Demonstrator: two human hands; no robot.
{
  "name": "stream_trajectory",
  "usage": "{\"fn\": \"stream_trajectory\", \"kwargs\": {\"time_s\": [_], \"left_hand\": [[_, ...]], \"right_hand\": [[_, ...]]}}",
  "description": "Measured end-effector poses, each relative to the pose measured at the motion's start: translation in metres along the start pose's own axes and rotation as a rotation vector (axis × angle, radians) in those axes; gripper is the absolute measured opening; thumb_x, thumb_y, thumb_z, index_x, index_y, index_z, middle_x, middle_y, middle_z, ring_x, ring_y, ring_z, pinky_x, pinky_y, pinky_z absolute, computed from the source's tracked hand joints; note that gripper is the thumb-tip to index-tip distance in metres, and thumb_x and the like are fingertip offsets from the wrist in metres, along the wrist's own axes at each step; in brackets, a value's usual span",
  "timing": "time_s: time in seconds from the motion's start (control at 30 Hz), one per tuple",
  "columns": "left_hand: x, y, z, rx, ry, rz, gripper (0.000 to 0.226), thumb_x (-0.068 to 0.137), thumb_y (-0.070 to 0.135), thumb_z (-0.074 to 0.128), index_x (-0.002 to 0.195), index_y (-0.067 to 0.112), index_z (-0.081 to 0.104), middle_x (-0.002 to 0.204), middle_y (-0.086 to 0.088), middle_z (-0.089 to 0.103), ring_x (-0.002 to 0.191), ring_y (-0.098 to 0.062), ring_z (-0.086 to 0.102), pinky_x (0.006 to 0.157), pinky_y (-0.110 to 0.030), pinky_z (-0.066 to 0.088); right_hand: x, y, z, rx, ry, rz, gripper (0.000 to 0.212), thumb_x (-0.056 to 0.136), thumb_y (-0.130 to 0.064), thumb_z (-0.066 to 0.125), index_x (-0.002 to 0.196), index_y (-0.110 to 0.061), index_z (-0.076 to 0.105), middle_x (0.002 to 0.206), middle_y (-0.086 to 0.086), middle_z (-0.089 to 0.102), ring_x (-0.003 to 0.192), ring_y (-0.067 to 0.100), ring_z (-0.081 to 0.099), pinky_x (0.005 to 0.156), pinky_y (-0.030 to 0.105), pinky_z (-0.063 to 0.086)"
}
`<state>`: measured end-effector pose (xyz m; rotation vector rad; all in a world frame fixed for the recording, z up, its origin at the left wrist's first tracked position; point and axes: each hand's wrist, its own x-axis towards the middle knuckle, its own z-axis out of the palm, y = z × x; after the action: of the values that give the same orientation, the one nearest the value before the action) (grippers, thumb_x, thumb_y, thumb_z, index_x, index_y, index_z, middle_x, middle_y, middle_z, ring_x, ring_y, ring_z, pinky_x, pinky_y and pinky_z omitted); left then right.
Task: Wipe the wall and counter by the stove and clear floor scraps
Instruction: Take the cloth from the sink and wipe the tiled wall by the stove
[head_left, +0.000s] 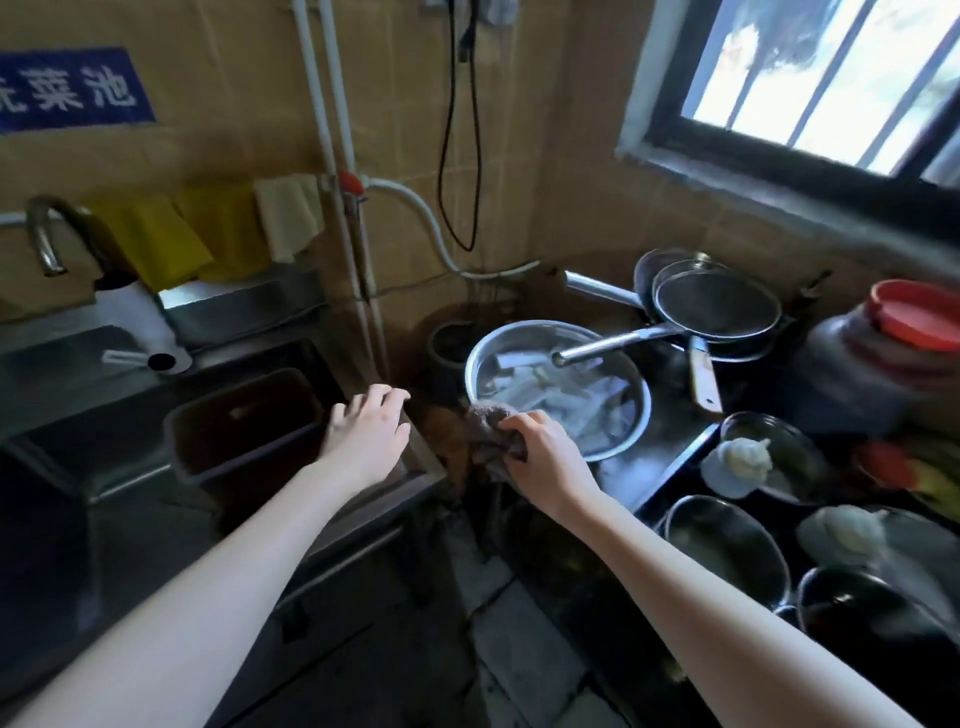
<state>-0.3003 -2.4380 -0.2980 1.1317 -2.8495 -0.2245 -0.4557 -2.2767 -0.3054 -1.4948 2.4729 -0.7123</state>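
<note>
My right hand (545, 457) grips a dark grey rag (488, 428), pressed near the front left rim of a large steel basin (639, 395) that holds pale cut pieces. The rag sits over a grimy brown corner of the counter (441, 431). My left hand (366, 428) rests open, fingers spread, on the right edge of the steel sink unit (415, 467). The tan tiled wall (405, 156) rises behind, stained dark low in the corner. Grey floor tiles (514, 639) show between the sink unit and the counter.
A dark plastic bin (244, 421) sits in the sink, a tap (49, 234) at far left. White pipes (337, 156) and a black cable (457, 156) run down the wall. Strainers (717, 306), a red-lidded jar (878, 358) and several bowls (727, 551) crowd the counter at right.
</note>
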Motion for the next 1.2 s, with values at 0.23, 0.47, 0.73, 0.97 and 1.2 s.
{"fn": "stream_trajectory", "kwargs": {"time_s": [0.23, 0.47, 0.73, 0.97, 1.2], "left_hand": [[-0.002, 0.118, -0.001, 0.035, -0.009, 0.191, 0.044, 0.096, 0.034, 0.039, 0.137, 0.021, 0.033, 0.139, -0.004, 0.038, 0.124, -0.028, 0.041, 0.100, -0.045, 0.030], [-0.005, 0.233, -0.004, 0.048, 0.031, 0.440, 0.043, 0.095, 0.033, 0.042, 0.135, 0.018, 0.035, 0.136, -0.007, 0.040, 0.123, -0.031, 0.042, 0.099, -0.046, 0.031], [0.007, 0.348, -0.004, 0.029, 0.097, 0.705, 0.044, 0.091, 0.035, 0.049, 0.132, 0.020, 0.041, 0.137, -0.005, 0.043, 0.120, -0.027, 0.046, 0.094, -0.042, 0.037], [0.010, 0.442, 0.013, -0.021, 0.066, 0.945, 0.045, 0.091, 0.033, 0.050, 0.132, 0.019, 0.042, 0.131, -0.006, 0.047, 0.116, -0.029, 0.049, 0.093, -0.043, 0.038], [-0.029, 0.528, 0.033, 0.005, 0.038, 1.143, 0.042, 0.092, 0.037, 0.047, 0.128, 0.016, 0.044, 0.128, -0.007, 0.048, 0.113, -0.029, 0.050, 0.089, -0.042, 0.039]], "right_hand": [[-0.078, 0.065, -0.072, -0.009, 0.168, 0.128, 0.046, 0.078, -0.002, 0.057, 0.123, -0.012, 0.057, 0.119, 0.009, 0.056, 0.110, 0.028, 0.051, 0.095, 0.030, 0.042], [-0.148, 0.123, -0.137, -0.059, 0.345, 0.304, 0.047, 0.075, -0.001, 0.057, 0.121, -0.013, 0.060, 0.119, 0.008, 0.057, 0.110, 0.028, 0.053, 0.098, 0.032, 0.042], [-0.220, 0.181, -0.190, -0.108, 0.509, 0.535, 0.042, 0.078, -0.008, 0.061, 0.119, -0.012, 0.060, 0.120, 0.007, 0.057, 0.112, 0.026, 0.053, 0.095, 0.035, 0.045], [-0.286, 0.222, -0.222, -0.167, 0.659, 0.751, 0.038, 0.079, -0.006, 0.060, 0.116, -0.012, 0.061, 0.116, 0.007, 0.058, 0.106, 0.026, 0.054, 0.091, 0.036, 0.047], [-0.372, 0.256, -0.243, -0.191, 0.716, 0.954, 0.039, 0.079, -0.008, 0.062, 0.117, -0.013, 0.061, 0.119, 0.007, 0.057, 0.108, 0.026, 0.053, 0.096, 0.032, 0.042]]}}
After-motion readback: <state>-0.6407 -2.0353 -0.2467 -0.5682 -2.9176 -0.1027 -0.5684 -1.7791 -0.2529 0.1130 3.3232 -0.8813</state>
